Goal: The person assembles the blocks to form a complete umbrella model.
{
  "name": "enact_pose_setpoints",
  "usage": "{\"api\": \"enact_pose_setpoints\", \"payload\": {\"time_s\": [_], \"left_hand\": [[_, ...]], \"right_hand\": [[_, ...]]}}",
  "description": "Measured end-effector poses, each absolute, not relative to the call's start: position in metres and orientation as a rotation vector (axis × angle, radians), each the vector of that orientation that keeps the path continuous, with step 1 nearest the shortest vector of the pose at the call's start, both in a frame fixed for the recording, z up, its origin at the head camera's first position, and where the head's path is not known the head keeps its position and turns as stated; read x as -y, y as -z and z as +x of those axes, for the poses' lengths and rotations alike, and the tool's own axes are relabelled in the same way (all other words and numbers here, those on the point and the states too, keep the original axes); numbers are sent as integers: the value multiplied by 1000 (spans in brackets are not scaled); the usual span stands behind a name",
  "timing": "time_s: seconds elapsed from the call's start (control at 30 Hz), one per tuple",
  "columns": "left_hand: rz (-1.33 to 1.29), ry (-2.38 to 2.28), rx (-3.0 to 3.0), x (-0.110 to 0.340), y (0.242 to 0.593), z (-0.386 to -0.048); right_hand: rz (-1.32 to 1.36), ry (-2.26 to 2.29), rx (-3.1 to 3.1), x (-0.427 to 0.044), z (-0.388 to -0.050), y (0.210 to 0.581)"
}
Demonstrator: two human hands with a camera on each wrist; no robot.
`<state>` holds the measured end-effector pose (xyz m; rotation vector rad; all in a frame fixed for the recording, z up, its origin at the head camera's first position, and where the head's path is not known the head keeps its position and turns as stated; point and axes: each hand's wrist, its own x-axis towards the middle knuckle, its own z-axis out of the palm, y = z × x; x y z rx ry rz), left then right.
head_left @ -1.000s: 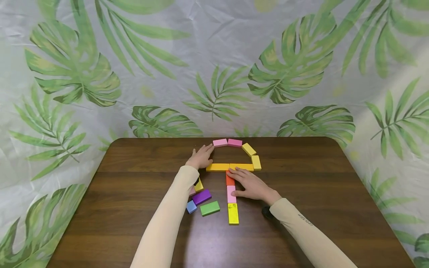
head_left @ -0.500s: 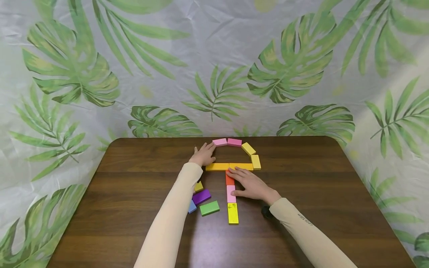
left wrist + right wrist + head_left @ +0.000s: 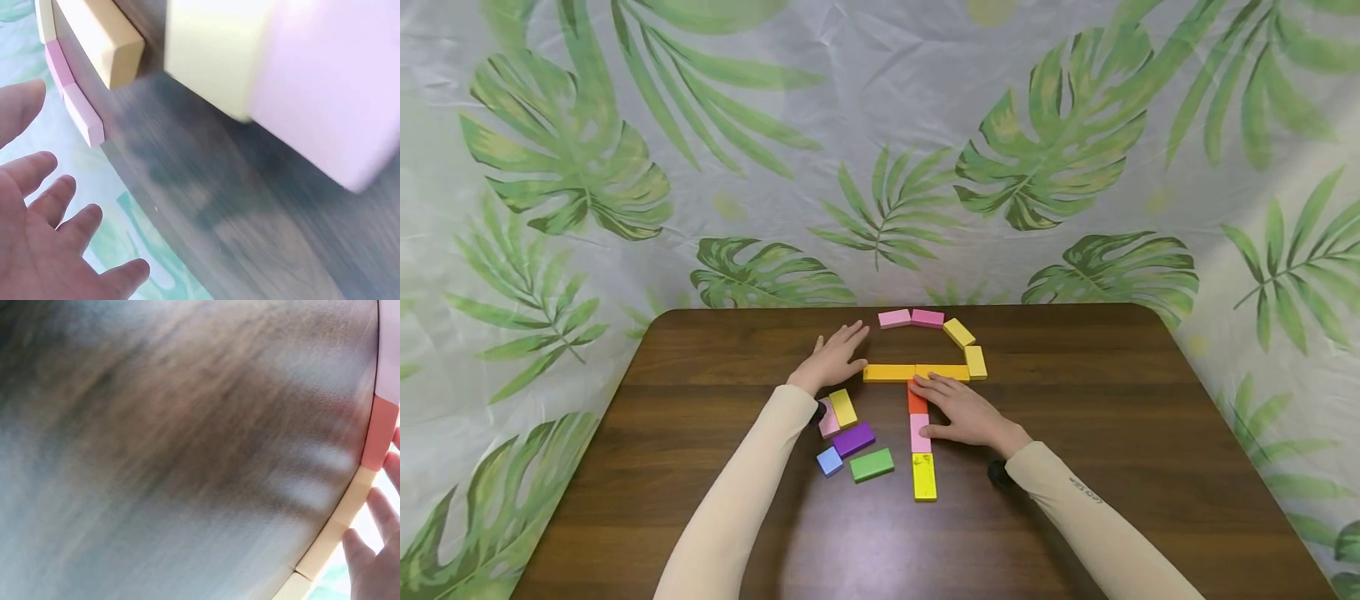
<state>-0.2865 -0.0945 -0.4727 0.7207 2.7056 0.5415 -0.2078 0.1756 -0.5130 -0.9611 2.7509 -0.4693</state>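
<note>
My left hand (image 3: 831,360) hovers with spread fingers beside the left end of the orange blocks (image 3: 889,373), holding nothing; the left wrist view shows its palm and fingers (image 3: 53,228) apart from any block. My right hand (image 3: 964,412) lies with extended fingers over the red block (image 3: 917,400) and beside the pink block (image 3: 920,433). In the right wrist view, fingertips of that hand (image 3: 378,550) touch the row with the red block (image 3: 380,432) and an orange block (image 3: 337,525). A yellow block (image 3: 924,477) continues the column below the pink one.
Pink blocks (image 3: 895,319) and pale yellow blocks (image 3: 958,333) form a curve above the orange row. Loose on the left lie a yellow block (image 3: 843,408), a pink block (image 3: 828,418), a purple block (image 3: 854,440), a blue block (image 3: 830,462) and a green block (image 3: 872,465).
My left hand has drawn back to the left from near the upper pink block, uncovering the loose yellow and pink blocks. The right hand stays about where it was.
</note>
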Motion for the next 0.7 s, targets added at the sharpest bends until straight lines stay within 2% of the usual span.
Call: {"api": "enact_pose_setpoints", "payload": {"time_s": [0.7], "left_hand": [[873, -597, -2747, 140, 467, -223]], "right_hand": [[-985, 477, -2755, -176, -207, 512]]}}
